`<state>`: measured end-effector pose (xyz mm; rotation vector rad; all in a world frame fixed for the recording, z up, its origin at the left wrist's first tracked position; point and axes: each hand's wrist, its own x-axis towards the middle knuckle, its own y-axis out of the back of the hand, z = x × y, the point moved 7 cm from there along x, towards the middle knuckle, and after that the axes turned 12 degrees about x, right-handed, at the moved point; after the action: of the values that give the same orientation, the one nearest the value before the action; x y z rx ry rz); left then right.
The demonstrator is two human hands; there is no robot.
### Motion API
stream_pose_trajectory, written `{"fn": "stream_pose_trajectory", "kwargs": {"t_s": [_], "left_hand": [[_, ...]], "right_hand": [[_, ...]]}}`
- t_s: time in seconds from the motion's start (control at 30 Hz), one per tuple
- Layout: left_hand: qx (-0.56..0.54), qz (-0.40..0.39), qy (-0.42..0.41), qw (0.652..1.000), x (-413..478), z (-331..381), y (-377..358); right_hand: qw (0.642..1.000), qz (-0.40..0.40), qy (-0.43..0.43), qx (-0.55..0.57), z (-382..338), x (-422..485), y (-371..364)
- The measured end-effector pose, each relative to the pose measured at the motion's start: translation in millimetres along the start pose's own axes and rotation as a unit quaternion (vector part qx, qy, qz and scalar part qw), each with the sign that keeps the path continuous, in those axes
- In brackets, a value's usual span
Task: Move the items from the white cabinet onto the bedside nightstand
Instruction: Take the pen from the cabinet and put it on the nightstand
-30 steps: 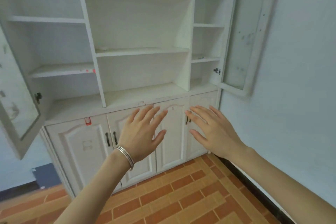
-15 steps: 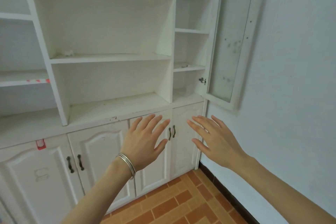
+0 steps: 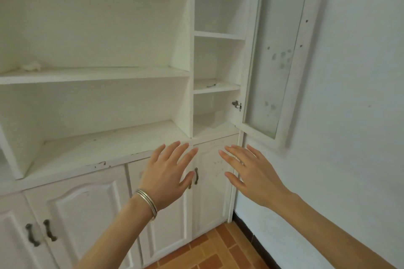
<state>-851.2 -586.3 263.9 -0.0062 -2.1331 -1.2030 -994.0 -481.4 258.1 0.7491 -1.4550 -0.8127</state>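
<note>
The white cabinet [image 3: 190,54] fills the left and middle of the head view, with open shelves above closed lower doors. A small pale crumpled thing [image 3: 31,66] lies on a middle shelf at the far left. A thin dark item [image 3: 211,85] lies on a narrow right-hand shelf. My left hand [image 3: 168,176], with silver bangles at the wrist, is held up flat with fingers spread in front of the lower doors. My right hand [image 3: 249,172] is beside it, also spread and holding nothing. No nightstand is in view.
An open glass-panelled cabinet door [image 3: 277,54] stands out along the white wall [image 3: 354,116] at the right. Dark handles [image 3: 196,176] sit on the lower doors. Orange tiled floor [image 3: 220,253] shows at the bottom.
The view has moved right and closer to the cabinet, so its shelves shifted left and look larger. Both hands stay raised and spread, holding nothing.
</note>
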Motion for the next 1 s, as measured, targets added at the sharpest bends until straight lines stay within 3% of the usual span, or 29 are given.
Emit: {"fn": "stream_pose_trajectory", "kwargs": {"t_s": [0.23, 0.5, 1.0], "left_hand": [[-0.017, 0.018, -0.008, 1.0, 75, -34, -88], [-0.019, 0.069, -0.044, 0.996, 206, -86, -130], [-0.009, 0.078, -0.037, 0.996, 347, -106, -272]], "right_hand": [[1.0, 0.015, 0.002, -0.016, 59, 76, -54], [0.997, 0.044, -0.005, -0.062, 124, 198, -73], [0.996, 0.066, 0.055, -0.039, 277, 336, -180]]}}
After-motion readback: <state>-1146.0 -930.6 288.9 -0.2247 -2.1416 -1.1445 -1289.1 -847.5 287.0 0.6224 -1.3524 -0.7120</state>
